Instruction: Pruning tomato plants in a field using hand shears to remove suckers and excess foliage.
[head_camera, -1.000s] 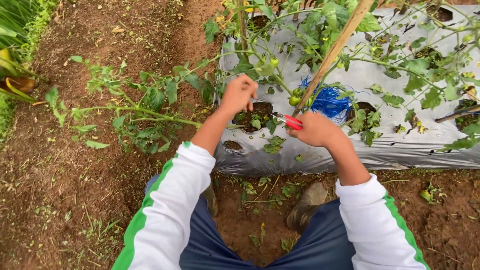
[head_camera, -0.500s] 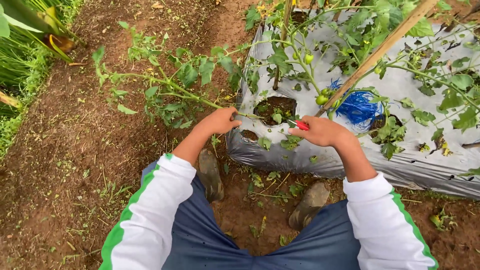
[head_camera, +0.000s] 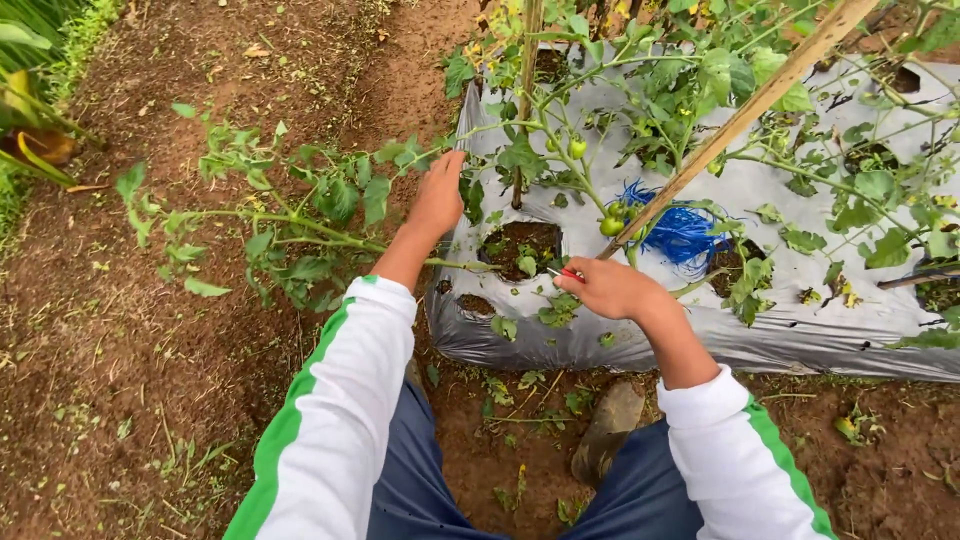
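Tomato stem (head_camera: 330, 232) leaning out at nine o'clock over bare soil path (head_camera: 150, 380), leafy, held near its base. Right hand (head_camera: 608, 288) curled shut around red-handled snips (head_camera: 568, 272), just beside planting hole (head_camera: 520, 245) in grey plastic mulch (head_camera: 800, 330). Left hand (head_camera: 438, 195) at eleven o'clock, fingers closed among foliage, exact grip hidden. Farther at one o'clock: green tomatoes (head_camera: 611, 226), blue twine bundle (head_camera: 680, 230), slanting bamboo stake (head_camera: 740, 115).
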